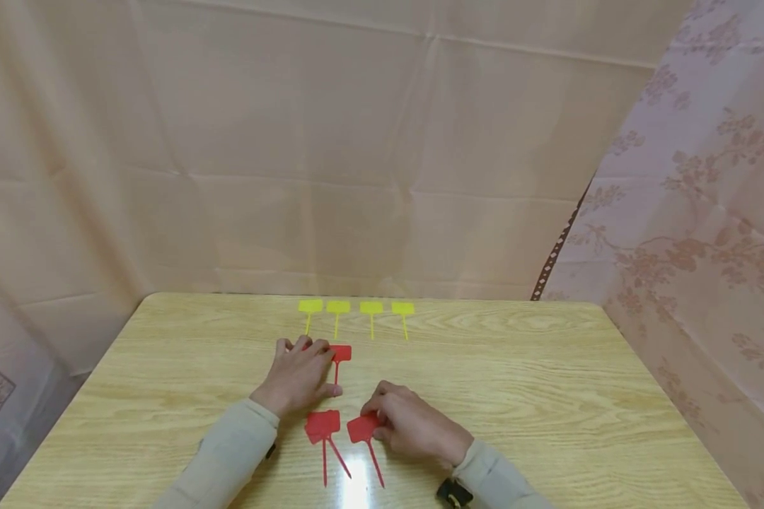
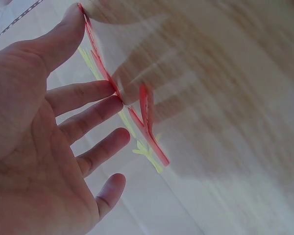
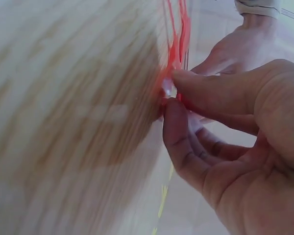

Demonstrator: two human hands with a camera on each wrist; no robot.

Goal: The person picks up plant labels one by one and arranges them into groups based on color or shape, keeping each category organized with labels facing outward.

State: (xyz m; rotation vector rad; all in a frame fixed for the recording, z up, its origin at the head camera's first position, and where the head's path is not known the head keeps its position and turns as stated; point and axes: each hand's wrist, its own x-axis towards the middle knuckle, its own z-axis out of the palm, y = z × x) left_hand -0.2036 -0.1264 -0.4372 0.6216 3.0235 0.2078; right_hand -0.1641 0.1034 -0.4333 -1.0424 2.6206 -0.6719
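Note:
My left hand [image 1: 298, 376] lies over a red T-shaped plant label [image 1: 342, 353] on the table, thumb at the stem's tip and fingertips by its head. In the left wrist view its fingers are fairly straight, and another red label [image 2: 147, 128] lies beyond them; the hand mostly hides that one in the head view. Nearer the front, my right hand [image 1: 417, 425] pinches the head of a red label [image 1: 361, 428] between thumb and forefinger, its stem pointing toward me. Left of it lie overlapping red labels [image 1: 323, 424] with two stems showing.
Several yellow plant labels [image 1: 371, 307] form a row along the far edge of the wood-grain table [image 1: 516, 367], stems toward me. A beige curtain [image 1: 356, 177] hangs behind the table, and a flowered cloth [image 1: 694, 247] hangs at the right.

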